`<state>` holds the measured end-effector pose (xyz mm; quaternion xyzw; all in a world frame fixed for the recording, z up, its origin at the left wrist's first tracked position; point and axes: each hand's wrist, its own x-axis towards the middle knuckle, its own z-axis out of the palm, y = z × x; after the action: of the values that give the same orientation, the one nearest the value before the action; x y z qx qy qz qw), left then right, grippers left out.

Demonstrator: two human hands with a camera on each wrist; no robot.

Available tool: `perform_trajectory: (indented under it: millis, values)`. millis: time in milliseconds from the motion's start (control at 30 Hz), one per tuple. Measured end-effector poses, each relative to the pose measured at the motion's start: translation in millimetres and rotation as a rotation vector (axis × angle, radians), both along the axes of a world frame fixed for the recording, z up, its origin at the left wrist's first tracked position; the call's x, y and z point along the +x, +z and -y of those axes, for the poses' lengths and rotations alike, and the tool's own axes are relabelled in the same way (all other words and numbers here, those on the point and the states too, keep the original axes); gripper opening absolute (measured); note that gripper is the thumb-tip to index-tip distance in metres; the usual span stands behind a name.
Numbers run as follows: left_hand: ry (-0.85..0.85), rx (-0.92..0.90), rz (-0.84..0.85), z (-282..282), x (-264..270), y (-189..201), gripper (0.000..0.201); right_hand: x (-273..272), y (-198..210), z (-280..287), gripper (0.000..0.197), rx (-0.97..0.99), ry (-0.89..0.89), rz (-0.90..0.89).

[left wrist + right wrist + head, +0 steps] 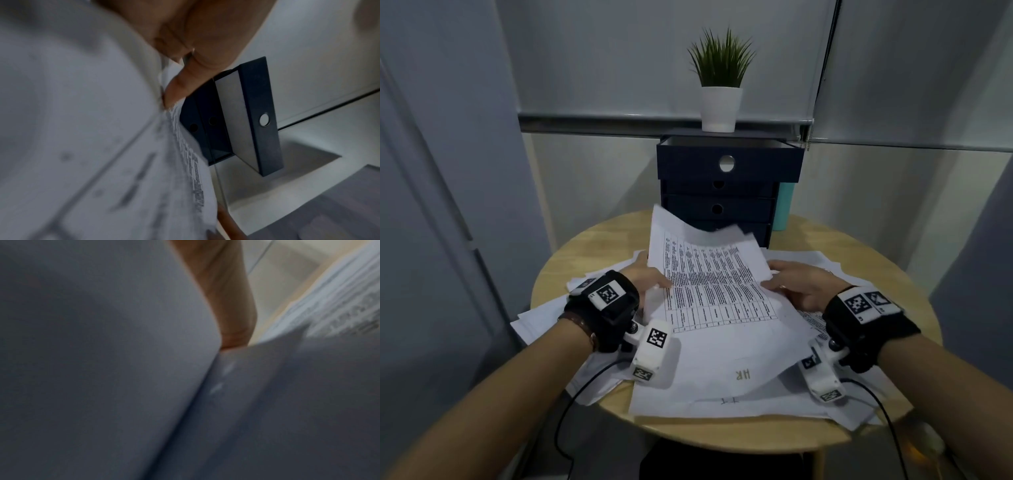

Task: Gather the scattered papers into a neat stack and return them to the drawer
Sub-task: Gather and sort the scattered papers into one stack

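Loose papers spread over a round table, both hands lifting the top sheets toward an open drawer.

The round wooden table (825, 435) is covered by the papers (722, 370), overlapping at odd angles and hanging past its near and left edges. They look light, limp and slippery, so I judge they are best gripped at opposite side edges and squared by tapping on the tabletop. Behind stands the dark drawer unit (717, 209); its top drawer (729, 164) is pulled out and looks ready to receive them. A potted plant (721, 102) sits on the unit, just above that opening, and could be knocked. A teal container (784, 205) stands beside the unit. The printed top sheets (709, 284) curl upward, masking the lower drawers. The left hand (647, 277) pinches their left edge, thumb on top; the right hand (801, 284) holds the right edge, fingers curled over it.
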<state>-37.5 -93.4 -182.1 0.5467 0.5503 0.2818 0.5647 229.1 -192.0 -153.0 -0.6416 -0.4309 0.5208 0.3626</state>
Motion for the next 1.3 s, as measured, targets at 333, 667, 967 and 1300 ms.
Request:
perform_trajectory:
  millis: [333,667,967,1300]
  values:
    - [0.288,-0.220,0.225,23.2,0.8,5.8,0.072,-49.6,52.5,11.2,0.050,0.642,0.226,0.960]
    - [0.555,0.859,0.464,61.0,12.7,89.2,0.077,-68.0,85.7,20.2,0.034,1.174,-0.063,0.412]
    - [0.335,1.006,0.304,48.3,19.5,107.8,0.051,-50.7,79.9,17.2,0.069,0.968,-0.103,0.153]
    - [0.278,0.828,0.369,39.1,19.5,68.5,0.038,-46.6,51.5,11.5,0.031,0.624,-0.048,-0.039]
